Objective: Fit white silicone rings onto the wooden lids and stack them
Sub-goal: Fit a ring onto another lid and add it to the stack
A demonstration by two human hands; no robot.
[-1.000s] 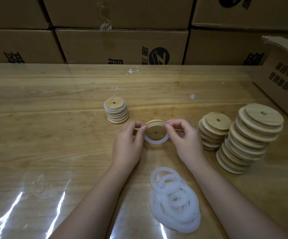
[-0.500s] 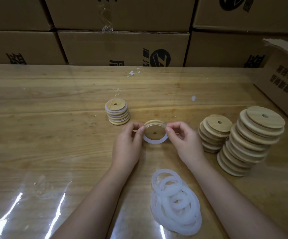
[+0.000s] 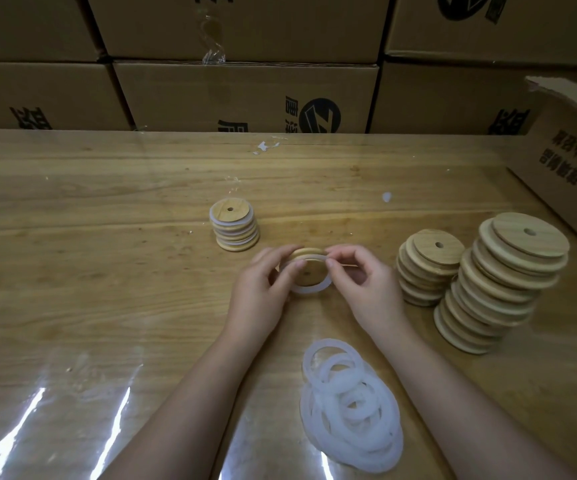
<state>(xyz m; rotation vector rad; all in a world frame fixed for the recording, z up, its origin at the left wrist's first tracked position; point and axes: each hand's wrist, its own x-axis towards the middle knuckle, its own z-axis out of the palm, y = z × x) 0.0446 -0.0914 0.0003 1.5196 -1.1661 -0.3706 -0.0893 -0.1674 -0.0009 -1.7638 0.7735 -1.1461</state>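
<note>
Both hands have crept further round the lid since a second ago. The left thumb now lies across its face, and the right fingertips have slid up to its top edge.

Head view: the left hand (image 3: 261, 292) grips the wooden lid (image 3: 311, 273) just above the bench (image 3: 107, 271), thumb in front and fingers curled behind. The right hand (image 3: 363, 285) pinches the white ring (image 3: 309, 289) at the lid's upper right edge. The ring loops round the lid and hangs loose below it.

Just beyond the hands stands a short stack of ringed lids (image 3: 234, 225). To the right, two taller stacks of bare lids (image 3: 501, 282) lean side by side. A heap of spare rings (image 3: 349, 407) lies between the forearms. Cardboard boxes (image 3: 245, 95) line the far edge of the bench.
</note>
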